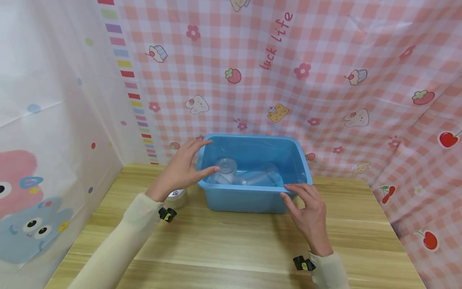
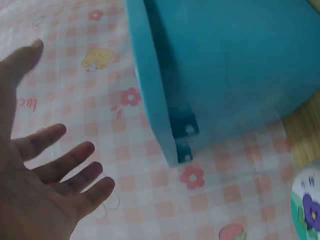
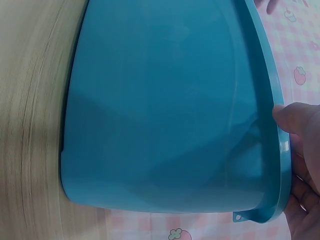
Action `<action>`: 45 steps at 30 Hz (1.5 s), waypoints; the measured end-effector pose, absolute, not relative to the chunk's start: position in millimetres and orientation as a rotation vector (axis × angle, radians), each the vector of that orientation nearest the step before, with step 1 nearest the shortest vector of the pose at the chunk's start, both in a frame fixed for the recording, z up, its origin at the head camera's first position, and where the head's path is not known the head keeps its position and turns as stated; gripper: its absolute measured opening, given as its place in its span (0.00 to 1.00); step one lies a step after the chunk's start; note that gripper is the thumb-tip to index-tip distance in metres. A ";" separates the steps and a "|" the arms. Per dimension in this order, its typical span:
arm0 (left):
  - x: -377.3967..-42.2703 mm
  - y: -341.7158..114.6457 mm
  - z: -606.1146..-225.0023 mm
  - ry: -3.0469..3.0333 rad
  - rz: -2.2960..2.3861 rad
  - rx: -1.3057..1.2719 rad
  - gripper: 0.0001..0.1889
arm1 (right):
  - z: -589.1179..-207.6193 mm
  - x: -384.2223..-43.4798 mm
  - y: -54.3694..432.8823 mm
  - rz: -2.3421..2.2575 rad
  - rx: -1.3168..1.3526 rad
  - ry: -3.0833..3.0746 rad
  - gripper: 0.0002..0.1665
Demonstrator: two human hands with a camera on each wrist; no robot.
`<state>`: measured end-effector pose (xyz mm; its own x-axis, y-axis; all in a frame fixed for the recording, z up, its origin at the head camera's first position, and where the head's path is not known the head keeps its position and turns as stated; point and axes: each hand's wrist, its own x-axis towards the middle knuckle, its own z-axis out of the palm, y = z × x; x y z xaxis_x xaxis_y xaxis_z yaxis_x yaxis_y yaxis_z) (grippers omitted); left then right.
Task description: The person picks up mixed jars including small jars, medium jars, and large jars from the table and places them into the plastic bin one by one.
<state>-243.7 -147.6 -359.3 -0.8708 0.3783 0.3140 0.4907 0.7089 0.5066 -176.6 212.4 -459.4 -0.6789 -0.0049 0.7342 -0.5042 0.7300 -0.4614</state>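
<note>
A blue plastic bin (image 1: 249,199) stands at the back of the table. Inside it are a clear jar (image 1: 226,170) at the left and a clear plastic container (image 1: 265,176) lying on its side. My left hand (image 1: 180,170) hovers at the bin's left end, thumb and fingers spread, holding nothing; in the left wrist view the hand (image 2: 45,185) is apart from the rim. With my right hand (image 1: 311,212) I pinch the front rim near its right corner; the right wrist view has the thumb (image 3: 290,117) on the rim's outside and the fingers behind it.
A round tub (image 1: 177,197) with a printed lid stands left of the bin, partly hidden by my left wrist. The wooden table (image 1: 231,249) extends toward me. A pink checked cloth (image 1: 252,92) hangs close behind the bin, and a white printed cloth (image 1: 54,120) hangs at the left.
</note>
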 end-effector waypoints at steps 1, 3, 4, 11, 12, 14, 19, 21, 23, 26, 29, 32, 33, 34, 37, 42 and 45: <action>-242.9 -148.3 -360.5 -2.728 -0.872 -0.701 0.46 | -459.5 -176.5 212.3 0.868 0.383 -2.184 0.18; -240.9 -149.9 -363.6 -2.729 -0.854 -0.698 0.48 | -459.8 -176.3 212.0 0.865 0.383 -2.178 0.19; -240.3 -150.8 -365.5 -2.728 -0.845 -0.698 0.49 | -459.9 -176.3 211.8 0.863 0.385 -2.177 0.19; -234.9 -157.2 -381.0 -2.680 -0.888 -0.650 0.51 | -459.7 -175.5 212.2 0.890 0.367 -2.196 0.19; -234.8 -158.2 -383.5 -2.665 -0.896 -0.646 0.51 | -459.6 -175.4 212.3 0.897 0.366 -2.198 0.18; -234.4 -160.2 -388.8 -2.633 -0.913 -0.639 0.51 | -459.7 -175.5 212.4 0.892 0.366 -2.196 0.18; -233.2 -164.6 -402.9 -2.588 -0.931 -0.593 0.51 | -460.3 -176.3 212.4 0.886 0.378 -2.173 0.18; -232.2 -166.9 -408.3 -2.594 -0.939 -0.558 0.52 | -460.2 -176.5 212.4 0.892 0.378 -2.173 0.18; -230.8 -169.5 -413.3 -2.607 -0.940 -0.521 0.54 | -459.6 -176.4 212.3 0.896 0.375 -2.181 0.18; -228.2 -174.3 -419.3 -2.617 -0.949 -0.477 0.56 | -459.2 -176.3 212.0 0.900 0.373 -2.183 0.19; -226.7 -178.2 -424.8 -2.612 -0.969 -0.434 0.58 | -459.6 -176.2 211.8 0.904 0.371 -2.175 0.19; -225.2 -182.3 -431.3 -2.615 -1.015 -0.371 0.59 | -460.1 -176.2 211.7 0.903 0.369 -2.173 0.20; -224.8 -183.7 -433.5 -2.616 -1.038 -0.348 0.59 | -460.1 -176.3 211.7 0.902 0.371 -2.171 0.20; -224.4 -185.2 -436.2 -2.616 -1.063 -0.326 0.60 | -460.1 -176.2 211.5 0.901 0.371 -2.171 0.20; -223.0 -189.2 -444.5 -2.616 -1.136 -0.272 0.60 | -459.6 -176.0 211.1 0.900 0.371 -2.169 0.21; -222.5 -195.6 -457.2 -2.589 -1.221 -0.214 0.60 | -459.6 -175.5 210.8 0.898 0.370 -2.170 0.21; -222.1 -199.2 -463.1 -2.594 -1.240 -0.170 0.60 | -460.6 -175.5 210.8 0.895 0.373 -2.169 0.20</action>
